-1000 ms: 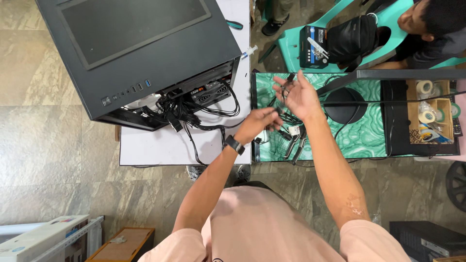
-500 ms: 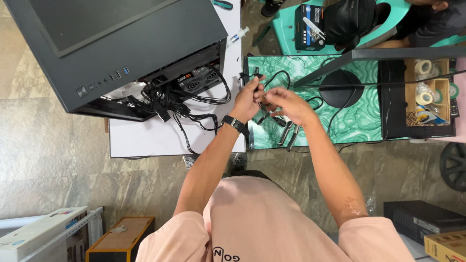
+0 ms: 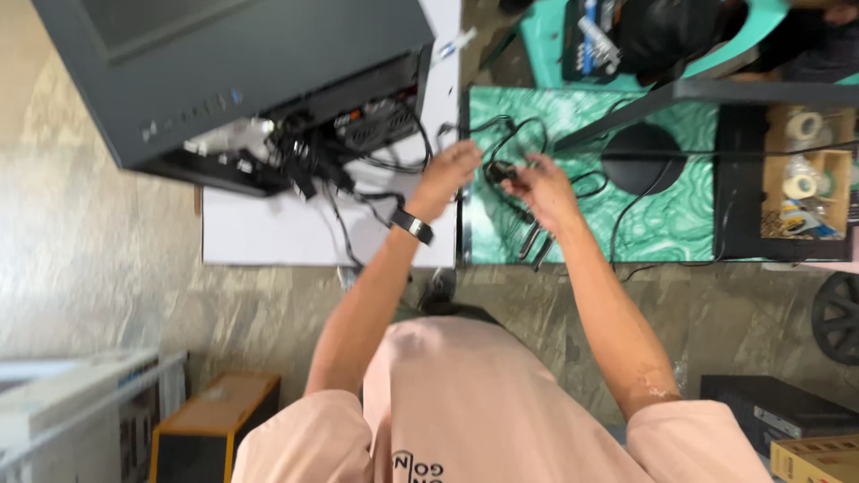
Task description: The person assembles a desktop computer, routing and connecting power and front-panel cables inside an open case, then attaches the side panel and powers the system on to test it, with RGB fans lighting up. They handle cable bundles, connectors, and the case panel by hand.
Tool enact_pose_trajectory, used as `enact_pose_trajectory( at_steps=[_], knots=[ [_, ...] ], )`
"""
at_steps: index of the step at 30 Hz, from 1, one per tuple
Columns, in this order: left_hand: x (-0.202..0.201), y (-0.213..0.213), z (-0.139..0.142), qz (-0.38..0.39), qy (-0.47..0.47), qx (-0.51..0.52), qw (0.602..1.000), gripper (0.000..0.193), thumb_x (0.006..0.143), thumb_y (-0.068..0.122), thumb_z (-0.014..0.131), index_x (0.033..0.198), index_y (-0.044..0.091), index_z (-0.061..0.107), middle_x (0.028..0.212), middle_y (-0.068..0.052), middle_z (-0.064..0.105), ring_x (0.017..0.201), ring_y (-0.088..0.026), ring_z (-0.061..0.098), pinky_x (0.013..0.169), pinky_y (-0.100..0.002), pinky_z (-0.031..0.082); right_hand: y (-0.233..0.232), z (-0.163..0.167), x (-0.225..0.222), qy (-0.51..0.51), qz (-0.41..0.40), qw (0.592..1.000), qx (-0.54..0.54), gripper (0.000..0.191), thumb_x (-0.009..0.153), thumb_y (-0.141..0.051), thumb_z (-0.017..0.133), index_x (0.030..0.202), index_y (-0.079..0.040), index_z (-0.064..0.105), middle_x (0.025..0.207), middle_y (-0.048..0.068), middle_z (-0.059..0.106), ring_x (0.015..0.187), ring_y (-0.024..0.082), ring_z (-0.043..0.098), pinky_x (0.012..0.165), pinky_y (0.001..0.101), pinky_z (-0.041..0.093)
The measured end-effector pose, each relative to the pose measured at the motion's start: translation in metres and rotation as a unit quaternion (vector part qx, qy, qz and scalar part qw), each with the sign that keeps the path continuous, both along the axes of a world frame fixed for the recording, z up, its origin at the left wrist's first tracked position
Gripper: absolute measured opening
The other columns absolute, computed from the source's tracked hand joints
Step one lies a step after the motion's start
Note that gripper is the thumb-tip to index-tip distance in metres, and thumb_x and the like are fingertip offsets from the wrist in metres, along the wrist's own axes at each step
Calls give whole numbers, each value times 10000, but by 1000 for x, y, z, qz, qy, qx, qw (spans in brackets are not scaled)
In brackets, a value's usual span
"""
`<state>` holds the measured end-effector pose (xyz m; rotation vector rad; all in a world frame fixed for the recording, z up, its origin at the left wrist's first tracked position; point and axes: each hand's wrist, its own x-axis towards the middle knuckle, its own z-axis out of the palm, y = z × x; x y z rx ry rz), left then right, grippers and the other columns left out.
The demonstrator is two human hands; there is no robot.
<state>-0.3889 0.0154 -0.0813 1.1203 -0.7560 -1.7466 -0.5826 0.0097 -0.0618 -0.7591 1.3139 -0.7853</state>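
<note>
Near the frame's upper middle, both hands meet over the green marbled bench [image 3: 680, 224]: the left hand [image 3: 452, 170] and the right hand [image 3: 541, 188] each pinch a black cable [image 3: 501, 170] that loops up between them. An open computer case [image 3: 242, 80] fills the upper left — its loose black wires [image 3: 340, 179] spill onto a white board [image 3: 268, 233] just beside the left wrist. A black round lamp base [image 3: 644, 159] sits right of the hands, a box of tape rolls [image 3: 805, 174] at far right; motion blur hides the cable's plug — the fingertips too.

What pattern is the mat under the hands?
Green with white marbled swirls, on the mat; clearest in the head view.
</note>
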Motion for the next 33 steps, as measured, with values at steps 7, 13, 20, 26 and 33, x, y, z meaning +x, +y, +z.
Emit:
enact_pose_trajectory(
  at_steps=[7,13,20,26,33],
  knots=[
    [83,47,3,-104,-36,-27,994,371,1041,258,536,1249,-15,679,1270,-109,715,1219,-191,652,1045,-333,507,17,-21,33,444,171,775,-417,298,915,-118,764,1150,-13,614,1045,208,678,924,376,702,830,408,565],
    [128,111,1,51,7,12,999,245,976,121,581,1127,-37,691,1199,-112,751,1150,-215,710,991,-341,547,41,-35,86,331,393,815,-268,247,918,-140,691,1147,-49,679,1186,161,671,1062,338,663,912,425,540],
    [127,167,-29,112,-86,35,989,276,957,74,534,1166,-10,693,1146,-111,741,1078,-204,708,912,-321,555,63,-39,123,312,487,726,-372,462,807,-138,751,1233,6,642,1178,190,636,1057,412,609,850,495,495],
    [85,164,-44,110,-435,-33,893,324,879,197,681,1133,-4,683,1030,-207,729,936,-359,712,822,-427,563,36,-25,113,248,381,820,-347,171,921,-112,641,1057,-70,735,1057,105,703,897,321,693,780,429,557],
    [39,148,-42,77,-587,-48,804,397,825,90,679,1189,-55,618,1059,-293,663,938,-486,657,811,-535,531,11,12,90,364,250,795,-416,241,874,-118,717,1106,-62,751,1034,209,623,815,356,654,747,433,532]
  ],
)
